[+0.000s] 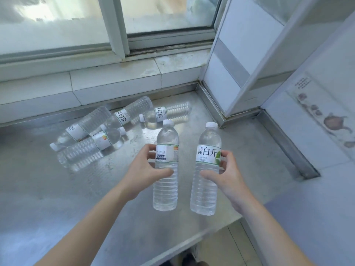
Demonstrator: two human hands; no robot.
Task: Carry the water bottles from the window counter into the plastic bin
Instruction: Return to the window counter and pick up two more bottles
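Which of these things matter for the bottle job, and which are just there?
Part of the job:
left hand holding one bottle
right hand holding another bottle
four lying bottles
metal counter

Just there:
window
tiled wall

The bin is not in view.

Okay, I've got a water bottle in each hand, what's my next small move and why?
Probably turn away from the counter and look for the bin, which isn't in view. Your left hand and right hand each already hold an upright bottle, so you can't pick up the four bottles lying there.
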